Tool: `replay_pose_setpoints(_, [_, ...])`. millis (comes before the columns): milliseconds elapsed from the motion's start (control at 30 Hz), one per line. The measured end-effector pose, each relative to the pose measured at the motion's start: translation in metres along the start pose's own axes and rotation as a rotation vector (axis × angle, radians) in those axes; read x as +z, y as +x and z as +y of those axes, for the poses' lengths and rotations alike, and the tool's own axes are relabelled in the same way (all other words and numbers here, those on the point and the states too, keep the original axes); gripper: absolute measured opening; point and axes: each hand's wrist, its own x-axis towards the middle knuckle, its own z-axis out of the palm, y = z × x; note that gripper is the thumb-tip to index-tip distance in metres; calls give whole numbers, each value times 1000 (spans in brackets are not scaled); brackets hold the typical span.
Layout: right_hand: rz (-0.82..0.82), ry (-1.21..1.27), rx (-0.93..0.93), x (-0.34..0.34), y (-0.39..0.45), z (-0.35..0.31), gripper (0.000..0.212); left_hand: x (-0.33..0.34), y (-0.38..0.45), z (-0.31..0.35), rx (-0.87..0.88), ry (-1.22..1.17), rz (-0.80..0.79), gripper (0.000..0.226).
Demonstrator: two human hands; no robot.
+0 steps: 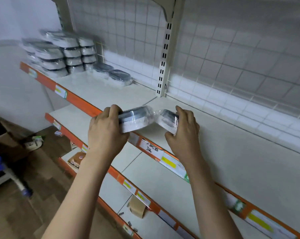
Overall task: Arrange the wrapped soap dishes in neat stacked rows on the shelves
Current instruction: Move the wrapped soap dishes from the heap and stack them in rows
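Note:
My left hand (pixel 106 128) grips a wrapped soap dish (pixel 137 119), white with a dark top, over the front edge of the top shelf (pixel 214 135). My right hand (pixel 184 128) grips a second wrapped soap dish (pixel 169 120), tilted, its plastic touching the first. At the shelf's far left stand stacked rows of wrapped soap dishes (pixel 59 54), several high. Beside them two single wrapped dishes (pixel 114 75) lie flat near the back grid.
A slotted upright post (pixel 164 62) and wire grid back the shelf. Orange price rails (pixel 73 99) edge each shelf. Lower shelves hold a small brown box (pixel 137 207) and a packet (pixel 76 159). A cardboard box (pixel 2 133) sits on the wooden floor at left.

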Motion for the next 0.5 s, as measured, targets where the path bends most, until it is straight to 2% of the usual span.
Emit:
replay_pose_setpoints(167, [110, 45, -30, 58, 18, -59, 52, -18, 44, -88, 167, -22, -4, 49])
replay_pose_setpoints(267, [98, -50, -67, 90, 26, -96, 54, -31, 61, -141, 185, -27, 15, 57])
replay_pose_setpoints(500, [87, -138, -41, 144, 48, -150, 60, -26, 95, -228, 189, -49, 28, 52])
